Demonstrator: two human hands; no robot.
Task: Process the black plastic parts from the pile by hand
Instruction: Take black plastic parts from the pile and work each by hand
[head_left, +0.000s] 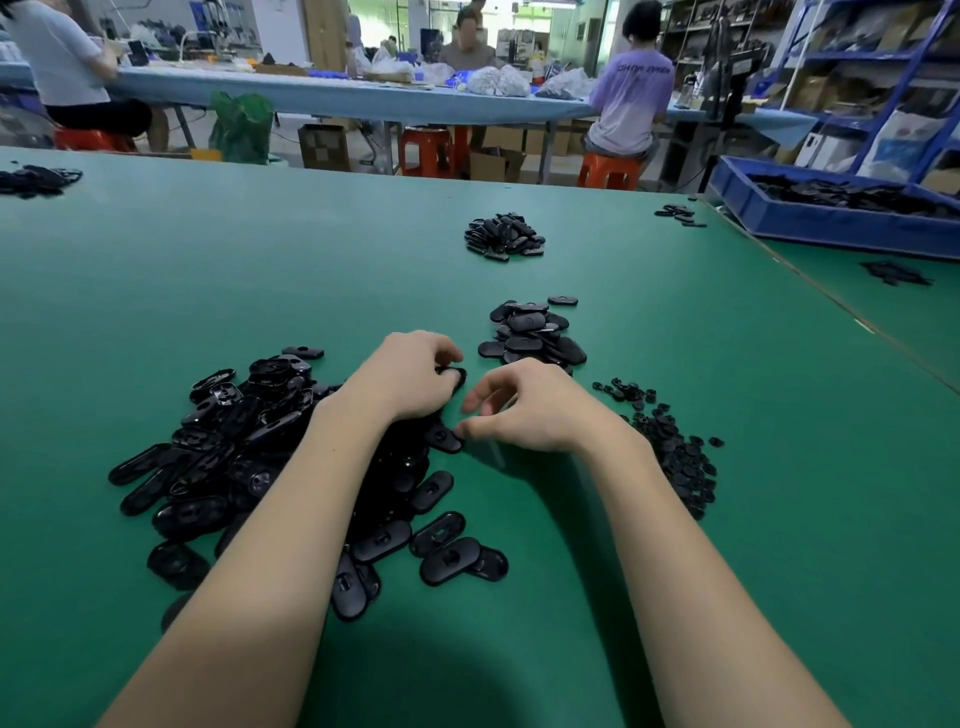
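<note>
Gripping one black part (453, 375) at frame centre, the left hand (410, 374) curls its fingers round it, while the right hand (524, 408) hangs just beside, fingers loosely bent and holding nothing. The step looks like trimming a piece; next, probably dropping it onto the finished heap (532, 332) just above. The pile (270, 457), lower left on the green surface (260, 270), is glossy oval shells.
</note>
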